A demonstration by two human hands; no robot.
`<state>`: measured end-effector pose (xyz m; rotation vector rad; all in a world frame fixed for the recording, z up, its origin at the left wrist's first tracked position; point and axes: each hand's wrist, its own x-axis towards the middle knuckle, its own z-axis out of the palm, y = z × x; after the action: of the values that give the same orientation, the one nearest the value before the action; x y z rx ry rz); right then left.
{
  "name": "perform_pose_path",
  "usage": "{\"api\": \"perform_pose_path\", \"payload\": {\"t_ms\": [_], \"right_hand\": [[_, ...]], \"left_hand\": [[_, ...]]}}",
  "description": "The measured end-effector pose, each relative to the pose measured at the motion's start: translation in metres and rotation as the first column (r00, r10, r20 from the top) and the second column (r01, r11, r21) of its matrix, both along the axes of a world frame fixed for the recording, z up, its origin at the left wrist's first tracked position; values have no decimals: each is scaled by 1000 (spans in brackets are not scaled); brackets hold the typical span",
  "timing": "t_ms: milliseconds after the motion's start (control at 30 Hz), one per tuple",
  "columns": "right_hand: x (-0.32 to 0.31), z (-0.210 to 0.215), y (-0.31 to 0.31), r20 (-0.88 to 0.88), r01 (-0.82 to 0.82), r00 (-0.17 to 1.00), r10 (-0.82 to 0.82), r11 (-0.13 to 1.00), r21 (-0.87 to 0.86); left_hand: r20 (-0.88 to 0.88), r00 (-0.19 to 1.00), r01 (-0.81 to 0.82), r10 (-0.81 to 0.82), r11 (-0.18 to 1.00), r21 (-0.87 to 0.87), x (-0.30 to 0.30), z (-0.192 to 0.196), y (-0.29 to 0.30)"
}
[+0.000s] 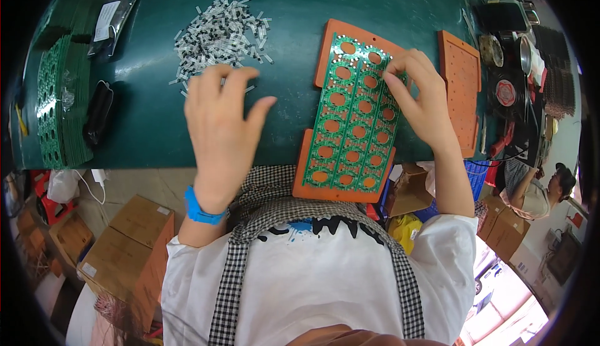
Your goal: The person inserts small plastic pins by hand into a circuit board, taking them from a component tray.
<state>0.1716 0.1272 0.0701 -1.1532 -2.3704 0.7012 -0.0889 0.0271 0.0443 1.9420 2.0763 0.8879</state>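
A loose pile of small clear-and-black stick-shaped parts [219,36] lies at the far left middle of the green table. My left hand [220,111] hovers at the pile's near edge, thumb and fingers apart. To its right, a green circuit board panel [355,118] with rows of oval holes rests on an orange fixture plate [312,183], which juts over the table's near edge. My right hand [422,93] is over the panel's far right corner, thumb and forefinger brought together in a pinch. Whatever sits between those fingertips is hidden or too small to name.
Stacked green circuit panels [62,102] stand at the left, near a dark pouch [99,113] and a silvery bag [114,24]. An orange tray [461,90] lies on the right, beside a tape roll [505,93]. Cardboard boxes [128,240] sit below; another person [531,190] is far right.
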Motion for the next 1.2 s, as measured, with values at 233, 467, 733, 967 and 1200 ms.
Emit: {"api": "perform_pose_path", "payload": {"t_ms": [233,467,733,967,1200], "right_hand": [[-3,-10,9,31,-73,997,72,997,24],[-3,-13,9,52,-67,997,65,997,33],[-3,-11,10,46,-66,997,64,997,36],[-5,-15,5,38,-31,999,28,996,85],[1,-24,-9,180,-127,983,45,870,476]], "left_hand": [[-45,999,-14,12,999,-40,-10,-8,1],[-98,995,44,-36,996,81,-5,-14,5],[551,832,57,-69,998,38,14,-5,-3],[706,705,109,-59,994,-25,25,-10,-6],[885,464,205,-47,977,-56,36,-3,-5]]}}
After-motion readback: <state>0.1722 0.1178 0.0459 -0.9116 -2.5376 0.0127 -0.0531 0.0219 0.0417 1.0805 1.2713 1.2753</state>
